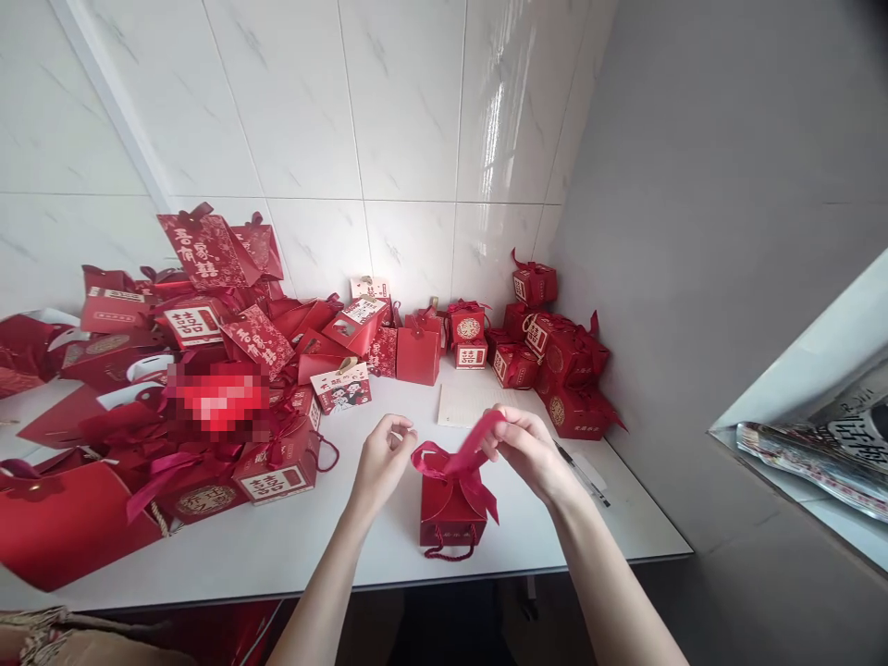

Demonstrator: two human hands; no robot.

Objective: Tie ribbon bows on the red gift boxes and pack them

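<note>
1. R hand (527, 444): thumb + fingertips pinching one end of the dark-pink ribbon (477, 444), held up above the box; the strip runs from the pinch down-left to the box top.
2. L hand (381, 458): fingers loosely bent, tips just beside the ribbon's left loop. Can't tell if they touch it; no ribbon visibly clamped btwn thumb & forefinger.
3. Red box (454, 520): upright on the white table (388, 550), btwn the two hands, a bit nearer the body than both sets of fingertips. Curved top flaps look folded in; rope handle (450, 556) hangs on the near face, below the fingers.
4. Step in hand, my read: tying the ribbon on the box top. One loop lies left, by the L fingertips; a loose tail drops right, under the R fingers. Knot area partly hidden by the raised strip, so can't say how tight; bow looks unfinished.
5. Next move prob. calls for: L fingers to pin the loop at its base, R fingers to bring the raised end round/through, then both to pull evenly, w/o dragging or tipping the box.
6. Nearby: notepad (459, 407) just beyond the R fingers; pen (570, 457) to the R hand's right; stacked boxes (579, 407) farther right; big pile of red boxes & bags (256, 344) well left of the L fingers.
</note>
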